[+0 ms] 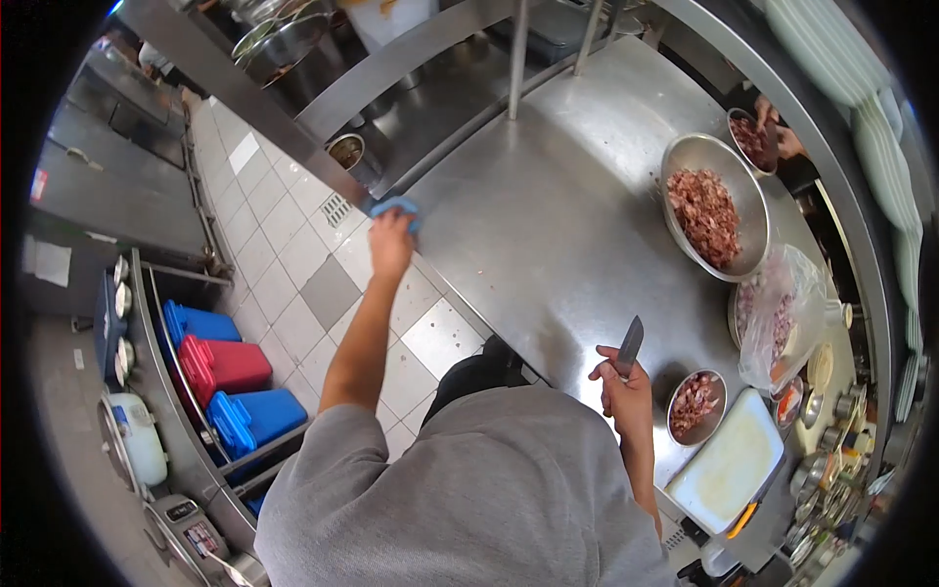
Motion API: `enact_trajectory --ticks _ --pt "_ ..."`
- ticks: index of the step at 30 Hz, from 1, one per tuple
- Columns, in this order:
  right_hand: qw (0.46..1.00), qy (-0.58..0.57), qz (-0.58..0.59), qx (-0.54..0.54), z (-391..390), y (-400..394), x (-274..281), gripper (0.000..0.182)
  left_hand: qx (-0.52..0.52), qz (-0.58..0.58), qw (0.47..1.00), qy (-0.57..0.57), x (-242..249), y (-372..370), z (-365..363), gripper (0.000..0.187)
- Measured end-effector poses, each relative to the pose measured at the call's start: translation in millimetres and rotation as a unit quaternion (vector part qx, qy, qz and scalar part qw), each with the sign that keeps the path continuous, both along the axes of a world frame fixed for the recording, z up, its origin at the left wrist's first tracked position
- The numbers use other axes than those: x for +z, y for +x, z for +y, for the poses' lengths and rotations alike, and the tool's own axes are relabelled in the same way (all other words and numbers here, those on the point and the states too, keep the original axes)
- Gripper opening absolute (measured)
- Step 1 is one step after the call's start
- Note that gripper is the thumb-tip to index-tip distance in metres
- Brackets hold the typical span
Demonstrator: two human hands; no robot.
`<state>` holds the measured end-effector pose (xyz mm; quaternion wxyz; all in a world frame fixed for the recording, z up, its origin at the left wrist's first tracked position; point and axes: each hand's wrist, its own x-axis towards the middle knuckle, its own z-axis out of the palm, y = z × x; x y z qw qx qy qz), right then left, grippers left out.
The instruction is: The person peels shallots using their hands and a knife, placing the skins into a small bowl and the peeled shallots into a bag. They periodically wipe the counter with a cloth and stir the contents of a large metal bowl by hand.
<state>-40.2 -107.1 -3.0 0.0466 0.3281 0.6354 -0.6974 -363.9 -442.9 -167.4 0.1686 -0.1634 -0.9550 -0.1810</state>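
Note:
My left hand point(391, 247) reaches out to the far left corner of the steel table point(509, 225), its fingers closed on a blue cloth point(405, 207) at the edge. In my right hand point(631, 393) is a knife point(632, 342), blade pointing up and away from me, above the table's near edge. Just right of that hand sits a small metal bowl point(722, 401) of chopped reddish pieces. A white cutting board point(734, 470) lies beyond the bowl, with an orange-and-black handle point(741, 520) at its edge.
A large steel bowl point(751, 220) of chopped reddish meat and a clear plastic bag point(797, 303) stand on the right. Another person's hand point(768, 112) is at a smaller bowl at the upper right. Metal posts point(518, 59) rise from the table's back. Blue and red bins point(225, 364) line the left.

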Motion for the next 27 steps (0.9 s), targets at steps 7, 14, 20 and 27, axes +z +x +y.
enact_trajectory --ticks 7,14,20,27 --pt "0.998 -0.011 0.023 -0.056 10.0 34.0 -6.2 0.030 -0.024 0.102 0.984 0.147 43.4 27.2 -8.8 0.024" --pt "0.999 -0.016 0.017 -0.027 12.8 35.0 -1.5 0.031 -0.283 -0.015 0.949 0.140 32.9 144.7 176.0 0.033" --pt "1.000 0.000 -0.023 -0.019 14.4 37.0 2.9 0.033 -0.233 -0.043 0.971 -0.029 23.6 126.7 172.7 0.029" --pt "0.999 -0.001 -0.008 -0.052 28.3 45.6 0.3 0.032 -0.082 0.032 0.995 -0.034 -4.9 7.1 5.8 0.040"
